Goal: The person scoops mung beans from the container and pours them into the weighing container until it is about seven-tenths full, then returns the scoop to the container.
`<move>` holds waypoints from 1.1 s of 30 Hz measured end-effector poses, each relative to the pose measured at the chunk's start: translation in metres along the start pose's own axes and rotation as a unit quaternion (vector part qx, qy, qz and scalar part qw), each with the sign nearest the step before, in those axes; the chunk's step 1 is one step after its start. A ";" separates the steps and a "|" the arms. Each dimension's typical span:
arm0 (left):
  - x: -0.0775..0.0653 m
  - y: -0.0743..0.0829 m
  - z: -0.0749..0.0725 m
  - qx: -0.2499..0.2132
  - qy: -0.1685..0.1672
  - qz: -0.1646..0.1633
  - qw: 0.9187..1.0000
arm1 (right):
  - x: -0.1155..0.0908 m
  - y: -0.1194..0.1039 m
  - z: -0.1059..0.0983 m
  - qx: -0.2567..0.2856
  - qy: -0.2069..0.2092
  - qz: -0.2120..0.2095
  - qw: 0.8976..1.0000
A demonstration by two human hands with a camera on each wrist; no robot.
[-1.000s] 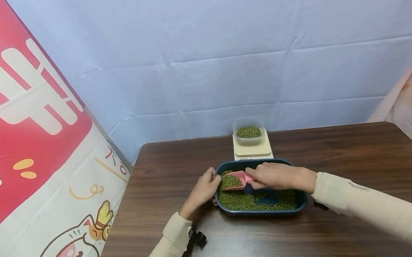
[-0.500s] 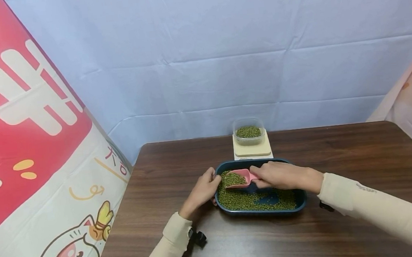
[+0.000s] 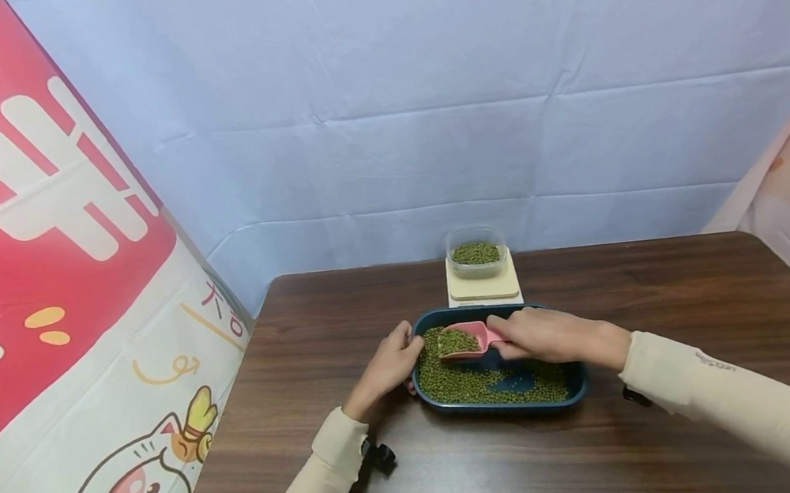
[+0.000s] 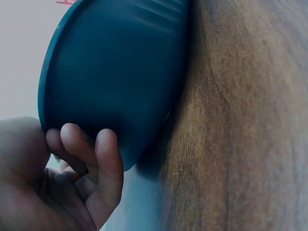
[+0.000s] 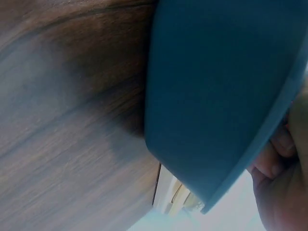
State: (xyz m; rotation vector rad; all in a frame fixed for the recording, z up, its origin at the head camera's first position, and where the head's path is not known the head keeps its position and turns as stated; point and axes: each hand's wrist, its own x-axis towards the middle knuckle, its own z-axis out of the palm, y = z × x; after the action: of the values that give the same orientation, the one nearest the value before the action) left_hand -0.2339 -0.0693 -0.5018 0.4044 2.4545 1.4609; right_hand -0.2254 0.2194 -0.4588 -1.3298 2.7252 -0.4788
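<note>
A dark blue oblong tub [image 3: 503,407] holds green mung beans [image 3: 451,385], with patches of its bottom bare. My left hand [image 3: 387,361] grips the tub's left end by the rim; in the left wrist view its curled fingers [image 4: 109,168] lie against the outer wall. Inside the tub, my right hand [image 3: 546,333] holds a pink scoop [image 3: 481,336] by its handle. Beans heap in the scoop, whose mouth faces left over the beans. From the right wrist view, the tub's wall [image 5: 216,96] hides the scoop and part of the right hand.
Behind the tub, a kitchen scale [image 3: 487,292] carries a clear plastic container [image 3: 479,272] partly filled with beans. Both stand at the back edge of the brown wooden table [image 3: 657,293]. A pale cloth [image 3: 387,160] hangs behind, and a printed banner [image 3: 87,308] at left.
My right hand has drawn the loaded scoop a little to the right, away from the tub's left end. The left hand stays on the rim.
</note>
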 end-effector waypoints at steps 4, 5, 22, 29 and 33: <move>0.000 0.000 0.000 -0.001 -0.002 -0.003 1.000 | -0.002 0.002 -0.002 -0.001 0.018 -0.006 1.000; 0.000 0.000 0.000 -0.001 -0.002 -0.003 1.000 | -0.002 0.002 -0.003 -0.003 0.023 -0.007 1.000; -0.001 0.000 -0.001 0.006 -0.008 0.002 1.000 | -0.012 0.008 -0.013 -0.018 0.040 0.020 0.999; -0.002 0.000 -0.001 0.008 -0.008 0.003 1.000 | -0.015 0.011 -0.017 -0.024 0.049 0.024 0.998; -0.002 0.000 -0.001 0.006 -0.009 0.006 1.000 | -0.016 0.012 -0.020 -0.024 0.054 0.025 0.998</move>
State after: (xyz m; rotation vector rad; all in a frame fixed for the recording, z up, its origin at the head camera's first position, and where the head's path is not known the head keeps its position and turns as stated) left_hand -0.2323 -0.0712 -0.5011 0.4340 2.4512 1.4423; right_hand -0.2287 0.2435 -0.4450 -1.2777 2.8664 -0.4989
